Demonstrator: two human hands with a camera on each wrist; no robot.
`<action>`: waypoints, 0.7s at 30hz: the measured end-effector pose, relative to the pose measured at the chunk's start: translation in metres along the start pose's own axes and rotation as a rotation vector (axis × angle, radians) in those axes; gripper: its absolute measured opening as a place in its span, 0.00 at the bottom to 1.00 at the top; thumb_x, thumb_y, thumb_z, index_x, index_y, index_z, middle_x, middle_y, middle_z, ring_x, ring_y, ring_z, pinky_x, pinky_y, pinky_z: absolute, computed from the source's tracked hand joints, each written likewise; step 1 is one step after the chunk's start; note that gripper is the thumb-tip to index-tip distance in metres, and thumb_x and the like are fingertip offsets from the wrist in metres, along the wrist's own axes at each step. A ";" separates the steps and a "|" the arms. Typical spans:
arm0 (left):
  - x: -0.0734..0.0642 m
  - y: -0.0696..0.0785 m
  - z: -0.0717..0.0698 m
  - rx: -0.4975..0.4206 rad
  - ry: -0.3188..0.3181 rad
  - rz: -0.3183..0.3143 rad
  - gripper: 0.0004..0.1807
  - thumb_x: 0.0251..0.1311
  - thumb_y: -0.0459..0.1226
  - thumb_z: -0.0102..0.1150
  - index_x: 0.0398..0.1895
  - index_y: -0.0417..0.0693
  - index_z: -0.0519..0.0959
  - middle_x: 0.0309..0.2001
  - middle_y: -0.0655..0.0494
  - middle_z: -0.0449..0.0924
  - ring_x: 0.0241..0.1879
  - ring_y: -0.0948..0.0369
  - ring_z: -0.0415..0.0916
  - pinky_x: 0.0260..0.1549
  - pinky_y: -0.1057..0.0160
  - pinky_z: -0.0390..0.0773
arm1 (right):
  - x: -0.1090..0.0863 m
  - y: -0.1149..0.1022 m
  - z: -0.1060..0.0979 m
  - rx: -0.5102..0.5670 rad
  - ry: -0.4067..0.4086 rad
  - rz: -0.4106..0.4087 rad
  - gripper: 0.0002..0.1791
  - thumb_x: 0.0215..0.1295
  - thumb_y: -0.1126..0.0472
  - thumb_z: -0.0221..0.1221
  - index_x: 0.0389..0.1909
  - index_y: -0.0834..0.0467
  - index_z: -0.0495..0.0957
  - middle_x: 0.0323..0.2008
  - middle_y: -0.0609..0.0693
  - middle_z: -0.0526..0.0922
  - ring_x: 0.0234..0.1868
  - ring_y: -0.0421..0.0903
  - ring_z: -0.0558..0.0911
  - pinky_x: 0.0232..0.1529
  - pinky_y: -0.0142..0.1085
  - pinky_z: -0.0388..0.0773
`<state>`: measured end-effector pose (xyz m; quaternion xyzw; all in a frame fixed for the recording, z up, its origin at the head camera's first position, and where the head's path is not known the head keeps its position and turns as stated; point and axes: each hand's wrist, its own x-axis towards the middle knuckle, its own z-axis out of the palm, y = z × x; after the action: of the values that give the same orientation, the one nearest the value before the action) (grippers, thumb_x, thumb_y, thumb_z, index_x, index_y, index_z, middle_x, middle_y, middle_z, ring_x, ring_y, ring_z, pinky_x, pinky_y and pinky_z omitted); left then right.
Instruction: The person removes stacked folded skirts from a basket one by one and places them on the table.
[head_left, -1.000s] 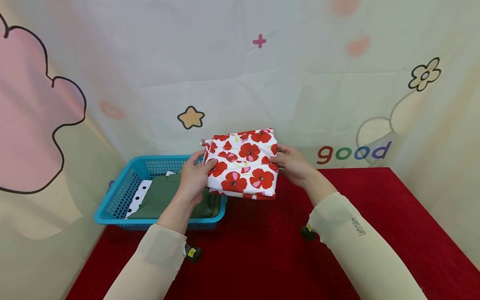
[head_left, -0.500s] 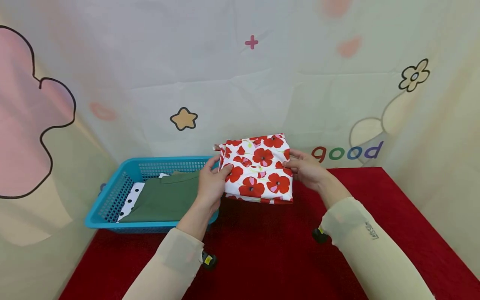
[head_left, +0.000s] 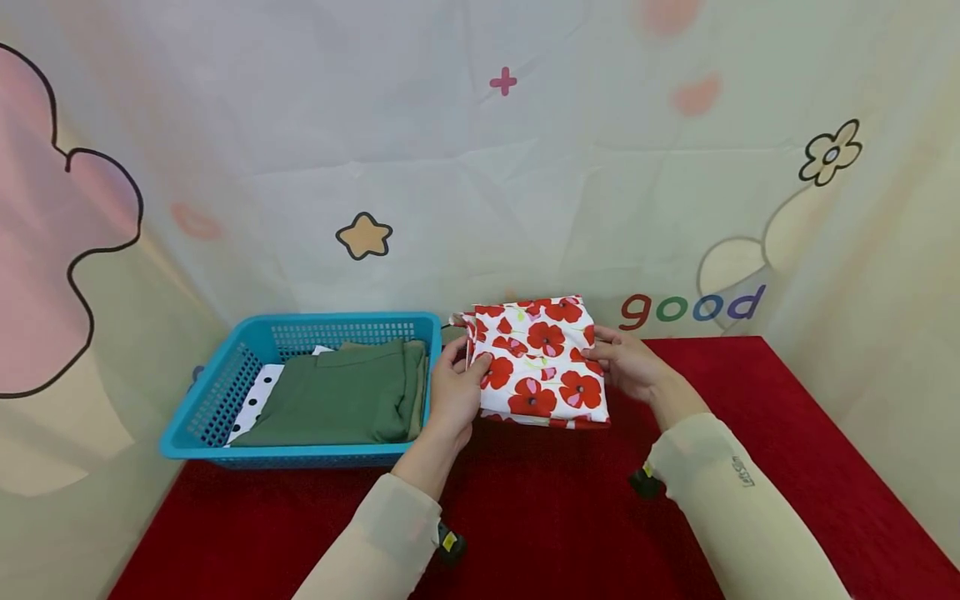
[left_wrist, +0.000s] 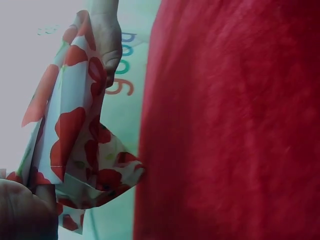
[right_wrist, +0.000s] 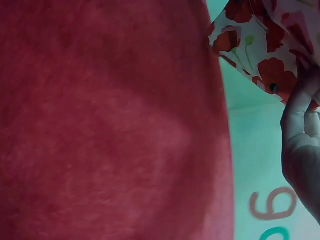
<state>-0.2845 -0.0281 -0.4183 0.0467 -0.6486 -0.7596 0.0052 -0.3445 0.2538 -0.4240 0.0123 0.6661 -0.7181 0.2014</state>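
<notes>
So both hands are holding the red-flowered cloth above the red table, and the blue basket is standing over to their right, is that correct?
Not quite: the blue basket stands to the left, as the head view shows. The left hand and right hand are indeed holding the red-flowered cloth above the red table.

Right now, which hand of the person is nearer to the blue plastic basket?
Left. The left hand grips the folded red-flowered cloth just right of the blue plastic basket; the right hand holds the cloth's opposite edge, farther from it.
</notes>
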 end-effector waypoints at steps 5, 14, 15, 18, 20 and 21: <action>0.001 -0.024 0.008 0.003 0.016 -0.047 0.27 0.74 0.40 0.59 0.74 0.55 0.68 0.62 0.42 0.79 0.56 0.50 0.83 0.53 0.52 0.86 | 0.004 0.017 -0.013 -0.003 0.000 0.018 0.37 0.79 0.60 0.55 0.83 0.53 0.52 0.48 0.40 0.87 0.46 0.39 0.89 0.50 0.38 0.88; -0.001 -0.062 0.019 0.037 -0.001 -0.180 0.29 0.75 0.40 0.57 0.76 0.51 0.64 0.63 0.40 0.77 0.59 0.49 0.82 0.56 0.52 0.85 | 0.006 0.042 -0.033 -0.030 0.075 0.114 0.40 0.78 0.59 0.56 0.84 0.52 0.49 0.52 0.44 0.84 0.48 0.39 0.87 0.51 0.39 0.87; -0.001 -0.065 0.020 0.049 -0.007 -0.193 0.29 0.75 0.40 0.57 0.76 0.50 0.64 0.63 0.40 0.77 0.59 0.49 0.82 0.56 0.52 0.85 | 0.006 0.043 -0.035 -0.041 0.082 0.120 0.40 0.78 0.59 0.56 0.84 0.52 0.49 0.55 0.46 0.83 0.48 0.40 0.86 0.52 0.39 0.87; -0.002 -0.069 0.019 0.093 -0.027 -0.219 0.30 0.75 0.38 0.57 0.76 0.46 0.63 0.62 0.39 0.77 0.58 0.49 0.82 0.54 0.53 0.86 | 0.005 0.046 -0.038 -0.084 0.098 0.128 0.40 0.78 0.57 0.57 0.84 0.52 0.49 0.66 0.54 0.76 0.52 0.41 0.84 0.54 0.38 0.86; -0.002 -0.070 0.017 0.126 -0.040 -0.231 0.30 0.74 0.37 0.57 0.75 0.42 0.62 0.59 0.38 0.77 0.56 0.49 0.83 0.50 0.55 0.87 | 0.004 0.046 -0.039 -0.119 0.114 0.137 0.40 0.78 0.56 0.57 0.84 0.53 0.49 0.72 0.58 0.70 0.55 0.44 0.82 0.56 0.39 0.85; -0.002 -0.070 0.016 0.142 -0.045 -0.237 0.29 0.74 0.36 0.57 0.74 0.41 0.62 0.58 0.38 0.77 0.54 0.50 0.83 0.47 0.56 0.88 | 0.004 0.046 -0.039 -0.140 0.123 0.140 0.40 0.78 0.56 0.57 0.84 0.53 0.49 0.74 0.60 0.68 0.57 0.45 0.81 0.57 0.40 0.85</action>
<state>-0.2800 -0.0012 -0.4851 0.1060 -0.6906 -0.7080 -0.1025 -0.3442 0.2887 -0.4728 0.0886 0.7233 -0.6518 0.2101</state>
